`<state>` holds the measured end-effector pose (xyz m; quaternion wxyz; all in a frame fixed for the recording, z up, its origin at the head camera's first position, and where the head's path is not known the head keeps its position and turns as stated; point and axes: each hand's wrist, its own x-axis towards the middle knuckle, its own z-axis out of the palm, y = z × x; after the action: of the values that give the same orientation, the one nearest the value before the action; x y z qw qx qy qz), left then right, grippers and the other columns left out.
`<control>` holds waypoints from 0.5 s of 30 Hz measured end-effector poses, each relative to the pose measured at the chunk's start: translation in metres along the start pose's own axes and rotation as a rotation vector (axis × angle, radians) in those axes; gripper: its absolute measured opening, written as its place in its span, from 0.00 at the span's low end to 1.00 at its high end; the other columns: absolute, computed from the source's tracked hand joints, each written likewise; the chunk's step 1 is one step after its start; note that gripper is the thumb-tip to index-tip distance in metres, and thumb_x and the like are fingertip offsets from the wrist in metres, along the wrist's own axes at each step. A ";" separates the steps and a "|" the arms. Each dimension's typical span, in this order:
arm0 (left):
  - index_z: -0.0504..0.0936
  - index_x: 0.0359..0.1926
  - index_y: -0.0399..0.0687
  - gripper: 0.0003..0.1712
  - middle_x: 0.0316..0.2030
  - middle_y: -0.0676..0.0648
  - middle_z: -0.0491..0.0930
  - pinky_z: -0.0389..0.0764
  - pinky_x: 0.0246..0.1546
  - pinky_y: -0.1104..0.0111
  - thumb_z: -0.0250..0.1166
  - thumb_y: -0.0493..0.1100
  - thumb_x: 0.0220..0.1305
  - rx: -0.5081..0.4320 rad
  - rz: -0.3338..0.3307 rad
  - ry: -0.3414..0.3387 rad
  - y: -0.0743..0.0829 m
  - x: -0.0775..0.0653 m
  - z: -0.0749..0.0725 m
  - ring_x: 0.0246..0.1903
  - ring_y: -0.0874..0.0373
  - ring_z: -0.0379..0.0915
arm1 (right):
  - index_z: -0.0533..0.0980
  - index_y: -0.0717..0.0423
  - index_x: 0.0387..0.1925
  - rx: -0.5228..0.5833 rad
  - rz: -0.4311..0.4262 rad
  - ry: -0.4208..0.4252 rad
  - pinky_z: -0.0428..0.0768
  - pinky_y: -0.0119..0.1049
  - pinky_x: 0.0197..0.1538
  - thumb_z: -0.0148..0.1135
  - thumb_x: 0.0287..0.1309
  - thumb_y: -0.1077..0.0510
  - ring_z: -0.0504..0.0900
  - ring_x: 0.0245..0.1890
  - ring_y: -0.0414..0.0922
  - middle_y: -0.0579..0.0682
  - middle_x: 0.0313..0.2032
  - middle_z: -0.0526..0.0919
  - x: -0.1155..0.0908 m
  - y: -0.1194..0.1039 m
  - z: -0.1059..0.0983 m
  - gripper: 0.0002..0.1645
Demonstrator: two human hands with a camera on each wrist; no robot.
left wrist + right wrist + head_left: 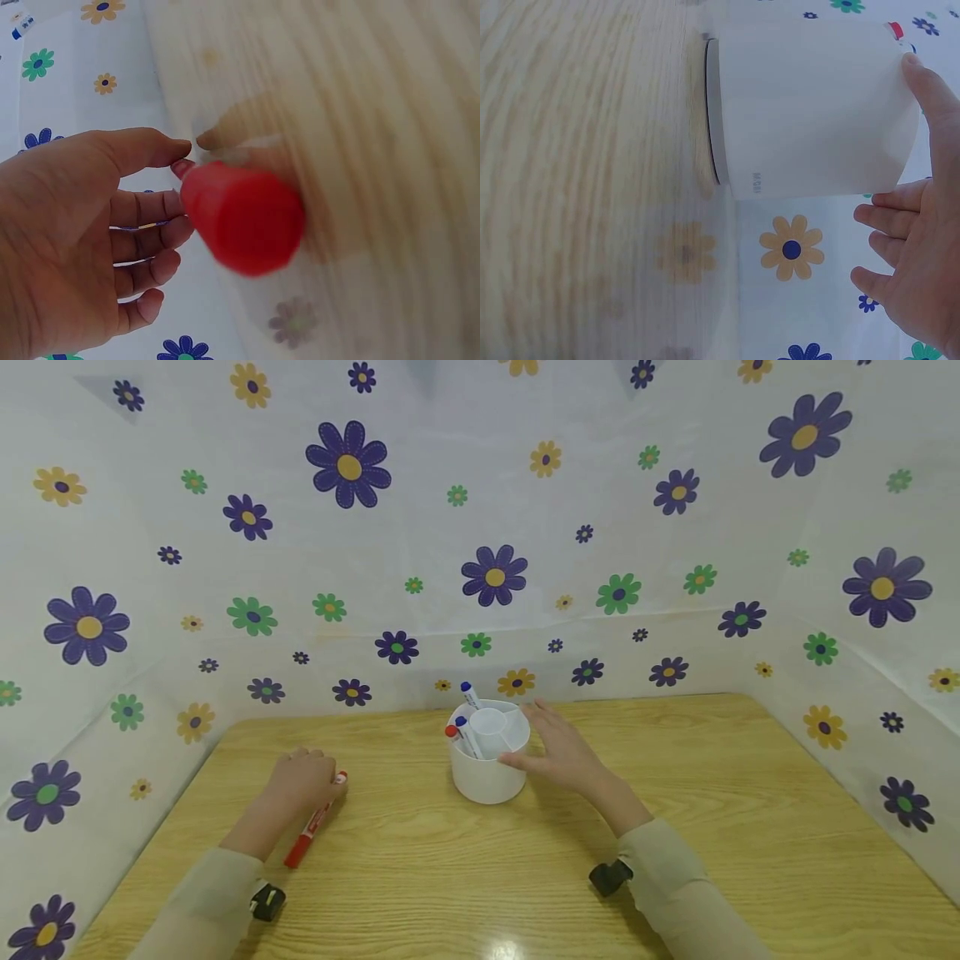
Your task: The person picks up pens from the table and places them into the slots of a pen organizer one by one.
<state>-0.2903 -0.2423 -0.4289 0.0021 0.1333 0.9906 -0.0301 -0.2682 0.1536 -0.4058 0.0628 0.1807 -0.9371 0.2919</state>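
Observation:
On the left of the table, my left hand (pixel 303 783) pinches a red marker (pixel 300 848) near one end between thumb and index finger. Its red near end looms large in the left wrist view, while the other fingers are loosely bent beside it. My right hand (pixel 564 752) grips the right side of a round white pen holder (pixel 487 783), thumb at the front rim and fingers round the back. Inside the holder's left compartments stand two blue-capped markers (pixel 470 697) and a red-capped marker (pixel 452 732). The right wrist view shows the holder's plain side (pixel 817 112).
The wooden table (pixel 420 877) runs back to a white wall covering (pixel 420 510) printed with flowers, which also rises on both sides. Black wrist straps (pixel 267 902) sit over both sleeves.

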 end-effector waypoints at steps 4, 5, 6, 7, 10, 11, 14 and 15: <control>0.73 0.21 0.49 0.16 0.26 0.48 0.73 0.72 0.45 0.45 0.60 0.53 0.58 -0.013 0.025 0.031 0.004 0.000 0.000 0.34 0.48 0.68 | 0.56 0.52 0.74 0.002 -0.003 0.000 0.54 0.64 0.71 0.63 0.52 0.29 0.48 0.77 0.56 0.53 0.74 0.58 0.001 0.000 0.000 0.56; 0.73 0.22 0.49 0.15 0.26 0.48 0.73 0.72 0.44 0.45 0.60 0.53 0.58 -0.018 0.031 0.039 0.005 0.000 0.000 0.33 0.48 0.68 | 0.57 0.52 0.74 0.003 -0.002 0.000 0.54 0.64 0.71 0.63 0.52 0.29 0.47 0.77 0.56 0.53 0.74 0.58 0.001 0.000 0.000 0.56; 0.74 0.23 0.49 0.15 0.27 0.48 0.74 0.72 0.44 0.45 0.60 0.53 0.58 -0.019 0.035 0.047 0.007 0.000 -0.001 0.33 0.48 0.68 | 0.57 0.52 0.74 0.003 -0.002 -0.001 0.54 0.64 0.71 0.63 0.52 0.29 0.47 0.77 0.56 0.53 0.74 0.58 0.001 -0.001 0.000 0.56; 0.74 0.24 0.48 0.15 0.27 0.48 0.74 0.72 0.44 0.46 0.60 0.53 0.59 -0.019 0.039 0.054 0.009 0.000 -0.001 0.33 0.49 0.68 | 0.57 0.52 0.74 0.003 -0.002 -0.001 0.53 0.64 0.71 0.63 0.52 0.29 0.48 0.77 0.56 0.53 0.74 0.58 0.001 -0.001 0.000 0.56; 0.76 0.29 0.47 0.14 0.30 0.47 0.75 0.73 0.45 0.47 0.59 0.53 0.60 -0.017 0.046 0.074 0.016 0.000 -0.004 0.34 0.49 0.68 | 0.57 0.52 0.73 0.005 -0.001 -0.003 0.53 0.64 0.71 0.63 0.52 0.29 0.48 0.77 0.56 0.54 0.74 0.58 0.000 -0.001 0.000 0.56; 0.77 0.30 0.47 0.14 0.30 0.47 0.76 0.73 0.45 0.47 0.59 0.53 0.60 -0.014 0.048 0.080 0.018 0.000 -0.005 0.34 0.49 0.68 | 0.57 0.53 0.73 0.006 0.000 -0.003 0.53 0.64 0.71 0.63 0.52 0.29 0.47 0.77 0.56 0.54 0.74 0.58 0.000 -0.002 0.000 0.56; 0.76 0.31 0.48 0.14 0.31 0.48 0.75 0.73 0.43 0.50 0.59 0.54 0.60 0.000 0.060 0.110 0.027 0.000 -0.010 0.34 0.50 0.67 | 0.56 0.53 0.74 0.003 0.003 -0.004 0.53 0.64 0.71 0.63 0.52 0.30 0.47 0.77 0.56 0.54 0.74 0.57 0.000 -0.002 -0.001 0.56; 0.76 0.31 0.49 0.14 0.31 0.48 0.75 0.73 0.42 0.51 0.59 0.54 0.60 0.001 0.067 0.122 0.030 -0.001 -0.012 0.33 0.50 0.67 | 0.56 0.53 0.74 0.000 0.004 -0.003 0.53 0.64 0.71 0.63 0.52 0.29 0.47 0.77 0.56 0.54 0.74 0.57 0.000 -0.002 -0.001 0.56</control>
<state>-0.2815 -0.2131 -0.4184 -0.0574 0.1680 0.9839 -0.0225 -0.2673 0.1523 -0.4042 0.0610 0.1792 -0.9376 0.2916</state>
